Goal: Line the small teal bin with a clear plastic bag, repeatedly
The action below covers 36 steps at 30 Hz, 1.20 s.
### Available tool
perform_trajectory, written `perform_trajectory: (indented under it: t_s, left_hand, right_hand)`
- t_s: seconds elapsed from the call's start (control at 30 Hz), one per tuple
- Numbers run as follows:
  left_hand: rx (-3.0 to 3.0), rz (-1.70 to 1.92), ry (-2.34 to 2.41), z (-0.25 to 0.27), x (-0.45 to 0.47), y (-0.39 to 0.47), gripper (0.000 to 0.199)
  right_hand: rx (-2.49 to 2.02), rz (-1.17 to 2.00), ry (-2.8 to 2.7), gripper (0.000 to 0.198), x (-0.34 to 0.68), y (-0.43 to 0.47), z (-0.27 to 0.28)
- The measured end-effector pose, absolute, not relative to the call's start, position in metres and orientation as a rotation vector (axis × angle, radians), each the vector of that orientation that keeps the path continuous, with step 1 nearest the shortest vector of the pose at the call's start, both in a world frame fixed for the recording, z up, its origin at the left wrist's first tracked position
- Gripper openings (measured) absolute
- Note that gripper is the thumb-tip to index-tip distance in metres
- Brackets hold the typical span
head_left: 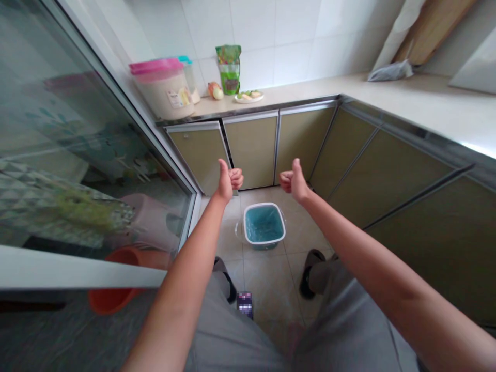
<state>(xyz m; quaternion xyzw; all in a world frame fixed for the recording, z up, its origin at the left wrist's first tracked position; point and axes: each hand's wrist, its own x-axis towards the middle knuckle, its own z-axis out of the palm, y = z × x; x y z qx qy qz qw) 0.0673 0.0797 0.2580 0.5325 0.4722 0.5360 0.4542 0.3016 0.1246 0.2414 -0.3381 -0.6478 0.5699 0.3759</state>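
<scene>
Both my arms reach forward with the thumbs pointing up. My left hand (228, 181) has its fingers curled into a fist, and nothing shows in it. My right hand (294, 182) makes the same closed shape a little way to the right, also with nothing visible inside. Below and between them, a blue bin with a white rim (264, 242) stands on the tiled floor (267, 279), with a clear liner inside. Neither hand touches it.
Low cabinets (251, 150) run along the back and right under a pale counter (302, 93). On it stand a pink-lidded container (163, 93), an onion (215, 90), a green pouch (230, 70) and a plate (249, 100). A sliding glass door (96, 155) borders the left; a dark box (245, 305) lies between my feet.
</scene>
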Motion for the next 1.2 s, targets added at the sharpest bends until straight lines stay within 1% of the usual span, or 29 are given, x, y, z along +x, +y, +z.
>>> perform_trajectory:
  t_s: [0.1,0.17,0.2,0.27,0.33,0.37,0.43,0.53,0.6,0.63,0.7,0.73,0.77,0.8,0.83,0.93,1.0,1.07,1.13,1.2]
  left_hand:
    - [1.052,1.193,1.264,0.184,0.074,0.142,0.077]
    - [1.027,1.171,1.234,0.153,0.071,0.154,0.075]
    - [1.046,1.195,1.224,0.143,0.068,0.151,0.074]
    - [1.105,1.301,1.272,0.130,0.059,0.134,0.068]
    - [1.134,1.391,1.407,0.117,0.050,0.104,0.059]
    - [1.136,1.394,1.486,0.108,0.047,0.086,0.054]
    - [1.127,1.308,1.609,0.086,0.043,0.051,0.048]
    - [1.145,1.166,1.680,0.054,0.042,0.022,0.046]
    - [1.158,1.156,1.668,0.047,0.043,0.025,0.043]
    - [1.155,1.177,1.656,0.051,0.044,0.031,0.037]
    - [1.160,1.285,1.613,0.075,0.046,0.043,0.015]
    - [1.181,1.367,1.571,0.096,0.046,0.045,0.011]
    - [1.231,1.465,1.513,0.121,0.048,0.044,0.028]
    - [1.307,1.569,1.441,0.150,0.049,0.038,0.043]
    - [1.397,1.674,1.360,0.181,0.051,0.029,0.053]
    - [1.634,1.910,1.169,0.265,0.057,-0.004,0.075]
    - [1.760,2.015,1.080,0.292,0.061,-0.007,0.087]
    - [1.819,2.029,1.078,0.288,0.061,0.023,0.095]
    - [1.798,1.952,1.162,0.258,0.056,0.076,0.096]
    - [1.714,1.856,1.285,0.216,0.049,0.131,0.096]
  right_hand:
    - [-1.127,1.550,-1.467,0.073,0.283,0.180,0.166]
    - [-1.137,1.584,-1.478,0.071,0.288,0.193,0.136]
    - [-1.140,1.541,-1.522,0.070,0.295,0.192,0.128]
    - [-1.188,1.317,-1.643,0.069,0.315,0.175,0.120]
    - [-1.274,1.063,-1.723,0.065,0.339,0.144,0.115]
    - [-1.311,0.994,-1.753,0.063,0.352,0.125,0.111]
    - [-1.373,1.027,-1.843,0.056,0.373,0.084,0.098]
    - [-1.394,1.145,-2.216,0.050,0.385,0.043,0.071]
    - [-1.340,1.169,-2.334,0.048,0.377,0.042,0.063]
    - [-1.313,1.158,-2.307,0.046,0.371,0.048,0.064]
    - [-1.273,1.105,-2.140,0.036,0.360,0.066,0.083]
    - [-1.245,1.065,-2.044,0.030,0.357,0.073,0.101]
    - [-1.199,1.031,-1.962,0.033,0.355,0.078,0.122]
    - [-1.133,0.986,-1.898,0.044,0.356,0.080,0.147]
    - [-1.045,0.932,-1.855,0.056,0.357,0.077,0.174]
    - [-0.804,0.742,-1.756,0.076,0.360,0.059,0.249]
    - [-0.699,0.647,-1.718,0.085,0.354,0.057,0.276]
    - [-0.659,0.635,-1.772,0.092,0.339,0.078,0.278]
    - [-0.728,0.720,-1.903,0.097,0.320,0.117,0.258]
    - [-0.881,0.792,-1.961,0.097,0.306,0.159,0.226]
